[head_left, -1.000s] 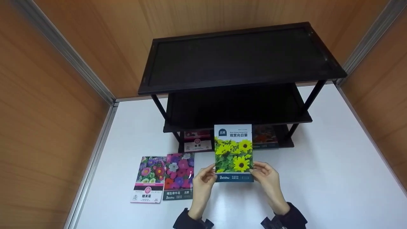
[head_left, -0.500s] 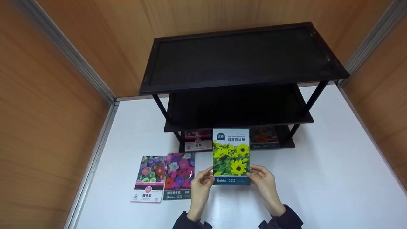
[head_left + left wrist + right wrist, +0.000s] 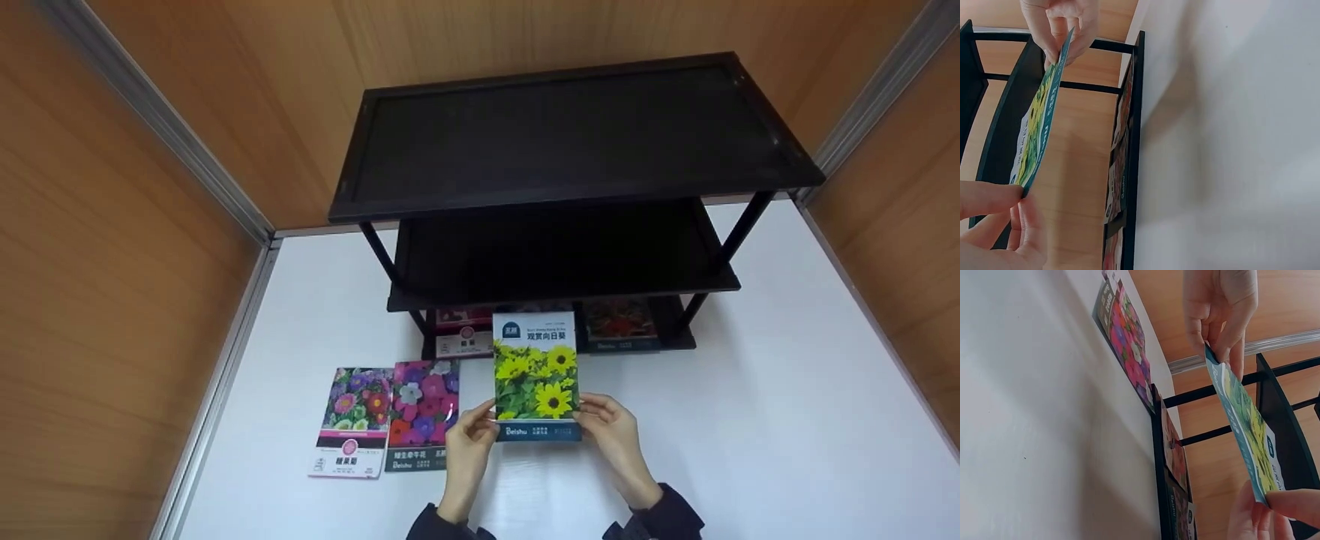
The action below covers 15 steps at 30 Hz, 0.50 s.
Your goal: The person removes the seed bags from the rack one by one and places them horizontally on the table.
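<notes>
A seed packet (image 3: pixel 535 379) with yellow sunflowers and a dark teal bottom band is held up in front of the black shelf. My left hand (image 3: pixel 470 442) pinches its lower left edge between thumb and fingers. At the lower right edge, my right hand (image 3: pixel 611 439) grips it the same way. Both wrist views show the sunflower packet (image 3: pixel 1041 121) off the table, slightly bowed between the two hands. Behind it, the lowest tier holds a pink-banded packet (image 3: pixel 465 341) at the left and a red-flowered packet (image 3: pixel 621 324) at the right, with another mostly hidden between them.
Two more packets lie side by side on the white table (image 3: pixel 787 420): a candy-coloured daisy packet (image 3: pixel 349 424) and a pink-and-purple petunia-like packet (image 3: pixel 422 416), left of my left hand. The three-tier black shelf (image 3: pixel 562 142) stands against the wooden back wall (image 3: pixel 525 34).
Both hands have brought the sunflower packet a little left and down, away from the shelf. More of the red-flowered packet and the middle one behind it now shows.
</notes>
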{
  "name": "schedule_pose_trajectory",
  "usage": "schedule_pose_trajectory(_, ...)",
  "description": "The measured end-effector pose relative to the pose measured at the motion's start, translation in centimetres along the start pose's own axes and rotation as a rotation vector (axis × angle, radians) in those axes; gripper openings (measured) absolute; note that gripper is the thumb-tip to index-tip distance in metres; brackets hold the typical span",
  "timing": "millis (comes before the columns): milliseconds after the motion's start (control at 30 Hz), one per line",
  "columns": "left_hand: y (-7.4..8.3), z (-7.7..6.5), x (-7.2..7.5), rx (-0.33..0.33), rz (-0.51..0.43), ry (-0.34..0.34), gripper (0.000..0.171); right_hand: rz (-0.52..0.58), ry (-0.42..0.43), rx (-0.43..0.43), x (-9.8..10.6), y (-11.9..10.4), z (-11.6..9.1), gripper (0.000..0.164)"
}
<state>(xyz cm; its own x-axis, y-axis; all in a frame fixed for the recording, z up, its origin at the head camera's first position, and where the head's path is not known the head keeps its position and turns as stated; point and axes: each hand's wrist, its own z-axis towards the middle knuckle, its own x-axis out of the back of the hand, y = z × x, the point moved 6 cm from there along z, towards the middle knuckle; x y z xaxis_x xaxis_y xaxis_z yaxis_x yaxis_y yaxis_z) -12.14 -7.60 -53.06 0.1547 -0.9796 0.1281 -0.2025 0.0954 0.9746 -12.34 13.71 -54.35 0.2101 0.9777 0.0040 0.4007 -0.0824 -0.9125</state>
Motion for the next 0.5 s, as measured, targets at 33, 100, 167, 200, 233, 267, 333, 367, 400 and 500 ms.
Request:
schedule_pose_trajectory(33, -0.4, 0.1, 0.0, -0.003, 0.005, 0.0, 0.033, 0.003, -0.002, 0.0, -0.1, 0.1, 0.0, 0.033)
schedule_pose_trajectory(100, -0.4, 0.1, 0.1, -0.015, 0.019, 0.001, 0.033, 0.008, -0.009, 0.001, -0.2, 0.3, 0.1, 0.033)
schedule_pose_trajectory(167, 0.0, 0.0, 0.3, -0.017, 0.036, 0.006, 0.032, 0.046, -0.047, 0.041, -0.3, 1.4, 0.9, 0.032)
schedule_pose_trajectory(200, 0.3, -0.1, 0.4, -0.014, 0.04, 0.007, 0.032, 0.051, -0.049, 0.042, -0.3, 1.6, 0.9, 0.032)
schedule_pose_trajectory(233, 0.7, -0.2, 0.5, -0.021, 0.042, 0.007, 0.032, 0.059, -0.055, 0.04, -0.5, 1.7, 1.0, 0.032)
schedule_pose_trajectory(267, 1.0, -0.4, 0.6, -0.023, 0.045, 0.006, 0.032, 0.062, -0.059, 0.036, -0.5, 1.9, 1.0, 0.032)
schedule_pose_trajectory(333, 1.2, -0.5, 0.8, -0.021, 0.048, 0.003, 0.032, 0.071, -0.069, 0.022, -0.8, 2.2, 1.0, 0.034)
schedule_pose_trajectory(367, 1.2, -0.5, 0.9, -0.026, 0.055, 0.001, 0.032, 0.071, -0.075, 0.011, -0.9, 2.3, 1.1, 0.035)
schedule_pose_trajectory(400, 0.8, -0.5, 1.0, -0.026, 0.056, -0.005, 0.033, 0.04, -0.047, -0.039, -1.1, 1.7, 0.4, 0.037)
schedule_pose_trajectory(500, -0.7, -0.1, 1.2, -0.02, 0.081, -0.01, 0.033, 0.034, -0.06, -0.071, -1.3, 2.0, 0.4, 0.038)
